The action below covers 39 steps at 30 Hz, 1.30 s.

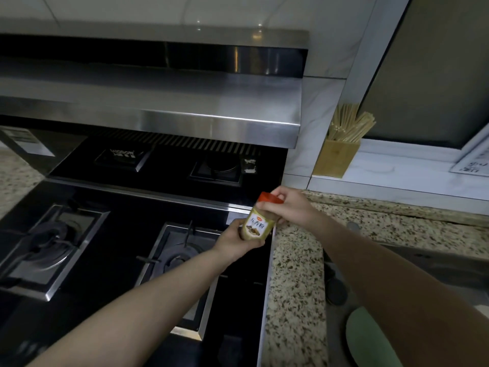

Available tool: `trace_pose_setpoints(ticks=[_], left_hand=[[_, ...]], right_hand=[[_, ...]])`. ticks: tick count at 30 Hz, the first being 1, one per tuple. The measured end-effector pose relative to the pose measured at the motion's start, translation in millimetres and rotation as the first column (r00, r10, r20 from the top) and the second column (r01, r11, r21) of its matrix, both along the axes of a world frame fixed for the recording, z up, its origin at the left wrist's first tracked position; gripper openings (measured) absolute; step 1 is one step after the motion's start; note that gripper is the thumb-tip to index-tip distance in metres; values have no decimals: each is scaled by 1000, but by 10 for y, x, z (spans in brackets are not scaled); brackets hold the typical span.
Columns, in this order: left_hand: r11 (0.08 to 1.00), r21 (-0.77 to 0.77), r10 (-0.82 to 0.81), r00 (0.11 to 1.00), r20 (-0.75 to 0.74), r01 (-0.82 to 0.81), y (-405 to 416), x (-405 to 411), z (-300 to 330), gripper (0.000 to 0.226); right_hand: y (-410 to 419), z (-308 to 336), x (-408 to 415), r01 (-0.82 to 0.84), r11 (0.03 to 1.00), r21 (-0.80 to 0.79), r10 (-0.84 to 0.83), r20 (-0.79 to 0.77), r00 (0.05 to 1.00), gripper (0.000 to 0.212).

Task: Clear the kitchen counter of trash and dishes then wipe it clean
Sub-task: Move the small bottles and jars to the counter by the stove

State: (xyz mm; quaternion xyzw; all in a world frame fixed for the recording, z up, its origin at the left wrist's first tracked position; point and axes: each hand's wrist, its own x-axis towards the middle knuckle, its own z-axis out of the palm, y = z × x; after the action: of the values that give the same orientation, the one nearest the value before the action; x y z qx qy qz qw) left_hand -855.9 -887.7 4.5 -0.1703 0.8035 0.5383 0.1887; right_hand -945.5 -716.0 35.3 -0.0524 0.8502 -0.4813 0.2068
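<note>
Small plastic spice jar with red cap [258,223] is held tilted above the black glass gas hob [127,260], at its right edge beside the speckled granite surface [293,287]. Risk: cap loosened, powder spilled onto hob. Left hand [238,241] grip wrapped round jar base; right hand [288,205] fingers pinched on cap, both arms extended.

One spice jar [257,225], two hands, two burners (front), one chopstick holder [336,158].
</note>
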Motion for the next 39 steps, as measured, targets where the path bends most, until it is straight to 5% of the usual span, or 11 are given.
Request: trace_pose_setpoints(ticks=[5, 14, 19, 30, 39], left_hand=[[991, -124, 28, 986, -165, -49, -381, 274, 232, 60], [975, -122, 149, 952, -268, -187, -1526, 966, 519, 55], [956, -134, 209, 929, -305, -260, -2366, 1544, 635, 50], [851, -172, 429, 846, -317, -496, -4507, 3202, 856, 55], [720, 2, 660, 684, -311, -694, -5757, 4017, 806, 79]], right_hand=[[-599, 221, 187, -79, 993, -88, 78, -21, 997, 45], [-1893, 598, 722, -203, 962, -181, 196, -56, 979, 59], [-2777, 779, 1223, -278, 933, -229, 272, -59, 961, 51], [-5199, 1033, 2659, -531, 814, -235, 532, -67, 844, 70], [-6721, 1149, 3304, -683, 691, -237, 689, -69, 722, 62]])
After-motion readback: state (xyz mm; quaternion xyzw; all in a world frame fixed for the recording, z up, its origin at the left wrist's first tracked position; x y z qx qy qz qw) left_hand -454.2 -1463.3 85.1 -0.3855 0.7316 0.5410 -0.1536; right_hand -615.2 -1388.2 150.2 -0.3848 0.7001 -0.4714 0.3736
